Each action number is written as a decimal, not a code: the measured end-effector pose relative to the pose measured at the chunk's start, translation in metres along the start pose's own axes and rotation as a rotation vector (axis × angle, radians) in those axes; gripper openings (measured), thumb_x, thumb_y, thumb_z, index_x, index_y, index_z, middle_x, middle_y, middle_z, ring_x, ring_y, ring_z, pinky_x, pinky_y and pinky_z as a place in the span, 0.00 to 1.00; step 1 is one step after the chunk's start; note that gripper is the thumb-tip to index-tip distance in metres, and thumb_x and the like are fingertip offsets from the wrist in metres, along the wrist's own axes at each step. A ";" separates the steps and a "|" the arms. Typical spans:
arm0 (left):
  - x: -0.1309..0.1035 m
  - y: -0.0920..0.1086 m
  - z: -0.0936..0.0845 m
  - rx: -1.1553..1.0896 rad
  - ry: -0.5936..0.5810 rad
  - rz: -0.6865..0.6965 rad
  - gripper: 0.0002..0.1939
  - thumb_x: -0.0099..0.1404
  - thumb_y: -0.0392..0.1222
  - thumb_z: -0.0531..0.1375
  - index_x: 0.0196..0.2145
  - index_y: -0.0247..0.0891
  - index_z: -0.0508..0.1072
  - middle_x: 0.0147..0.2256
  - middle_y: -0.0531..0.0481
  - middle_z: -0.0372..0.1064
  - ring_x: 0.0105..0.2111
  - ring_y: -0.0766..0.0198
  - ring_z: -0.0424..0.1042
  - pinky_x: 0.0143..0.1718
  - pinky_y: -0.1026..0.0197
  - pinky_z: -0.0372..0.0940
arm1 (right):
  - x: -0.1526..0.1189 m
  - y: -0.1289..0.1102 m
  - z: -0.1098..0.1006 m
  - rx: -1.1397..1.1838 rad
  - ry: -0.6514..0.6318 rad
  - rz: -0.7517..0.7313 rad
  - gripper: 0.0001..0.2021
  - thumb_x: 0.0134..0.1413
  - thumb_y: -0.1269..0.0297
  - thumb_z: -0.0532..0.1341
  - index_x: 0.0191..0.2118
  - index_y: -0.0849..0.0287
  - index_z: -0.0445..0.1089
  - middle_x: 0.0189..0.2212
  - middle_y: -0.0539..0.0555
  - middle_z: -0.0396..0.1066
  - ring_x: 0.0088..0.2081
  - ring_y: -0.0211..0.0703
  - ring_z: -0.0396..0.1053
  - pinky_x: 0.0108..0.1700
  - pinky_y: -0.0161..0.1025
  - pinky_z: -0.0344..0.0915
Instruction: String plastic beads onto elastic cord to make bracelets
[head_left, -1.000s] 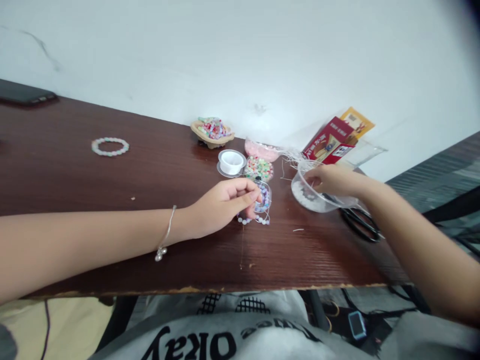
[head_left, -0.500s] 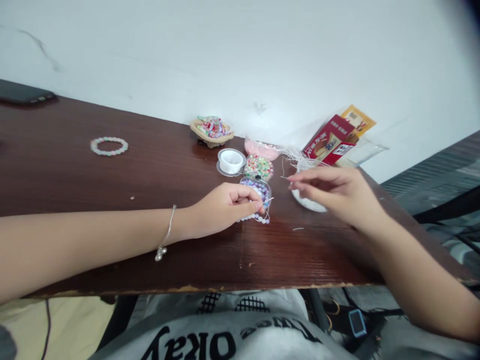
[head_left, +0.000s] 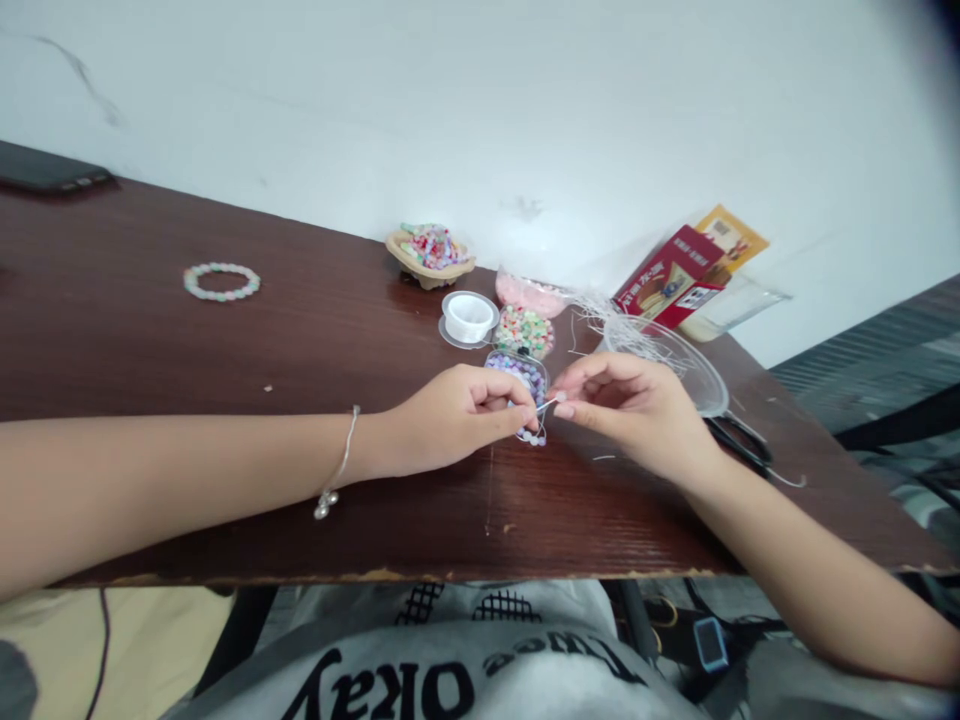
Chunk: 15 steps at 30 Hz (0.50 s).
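Note:
My left hand [head_left: 480, 405] is closed in a pinch on a thin white beading cord [head_left: 550, 403], whose short end points right. Beneath its fingertips, pale and lilac beads on the cord [head_left: 533, 438] hang or lie, partly covered by the hand. My right hand [head_left: 634, 405] has thumb and forefinger pinched at the cord's end, around what looks like a small pale bead [head_left: 561, 397]. Just behind my left fingers sits a clear box of purple beads [head_left: 531, 372], partly hidden.
Behind are a tub of mixed beads [head_left: 525, 330], pink bag [head_left: 529, 295], cord spool [head_left: 469, 318] and beads in a tan tray [head_left: 430, 250]. Right stand a clear bowl of cord scraps [head_left: 705, 375], black scissors [head_left: 739, 445] and red box [head_left: 671, 275]. A finished bracelet [head_left: 222, 283] lies left.
My right hand has moved left and slightly down, from beside the bowl to the cord's end at my left fingertips. The bowl and scissors now show. My left hand keeps its pinch.

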<state>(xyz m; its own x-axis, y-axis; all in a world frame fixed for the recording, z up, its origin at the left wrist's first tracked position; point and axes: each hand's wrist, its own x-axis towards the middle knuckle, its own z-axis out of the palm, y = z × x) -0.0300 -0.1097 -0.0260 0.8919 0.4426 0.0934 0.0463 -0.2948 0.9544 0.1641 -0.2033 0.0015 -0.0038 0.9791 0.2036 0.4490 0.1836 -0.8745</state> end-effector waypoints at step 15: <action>0.001 0.000 0.000 0.009 -0.022 -0.002 0.12 0.63 0.46 0.56 0.32 0.34 0.72 0.23 0.56 0.60 0.24 0.71 0.56 0.27 0.66 0.53 | 0.000 -0.003 0.008 -0.013 -0.042 -0.048 0.07 0.45 0.64 0.69 0.32 0.58 0.75 0.29 0.52 0.75 0.31 0.39 0.71 0.35 0.37 0.69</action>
<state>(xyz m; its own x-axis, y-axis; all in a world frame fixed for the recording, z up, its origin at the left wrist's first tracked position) -0.0293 -0.1092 -0.0261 0.9016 0.4240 0.0852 0.0520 -0.3018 0.9519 0.1558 -0.2032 0.0007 -0.0631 0.9720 0.2261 0.4586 0.2295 -0.8585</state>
